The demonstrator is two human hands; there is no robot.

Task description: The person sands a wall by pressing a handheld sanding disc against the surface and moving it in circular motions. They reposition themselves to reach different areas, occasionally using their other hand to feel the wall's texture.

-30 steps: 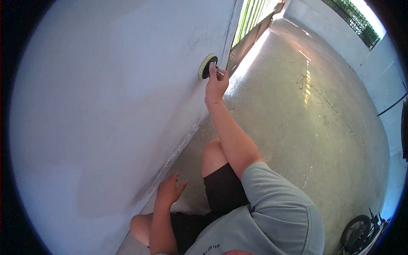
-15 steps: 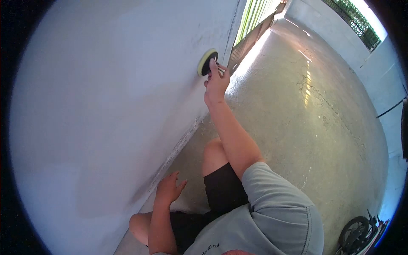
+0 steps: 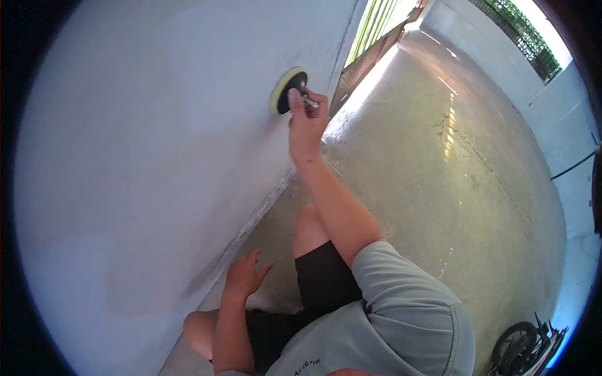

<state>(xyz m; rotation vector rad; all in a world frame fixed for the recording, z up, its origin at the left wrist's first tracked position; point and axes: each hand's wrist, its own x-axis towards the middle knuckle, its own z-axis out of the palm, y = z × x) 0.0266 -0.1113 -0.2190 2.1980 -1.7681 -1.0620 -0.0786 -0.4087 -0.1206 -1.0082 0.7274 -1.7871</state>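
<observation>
My right hand (image 3: 306,119) is closed around the small metal stem at the back of a round pad (image 3: 290,91). The pad has a black backing and a pale yellow rim, and its yellow face is against or very near the white wall (image 3: 157,138). My left hand (image 3: 246,274) hangs above my bent leg, near the foot of the wall, with its fingers apart and nothing in it.
A concrete floor (image 3: 407,188) stretches to the right. Green bars (image 3: 376,25) of a gate stand beyond the wall's end. Part of a motorbike (image 3: 523,348) shows at the lower right. A railed opening (image 3: 523,41) is at the top right.
My right hand has moved left along the wall with the round pad. My left hand has shifted slightly left and keeps its fingers apart.
</observation>
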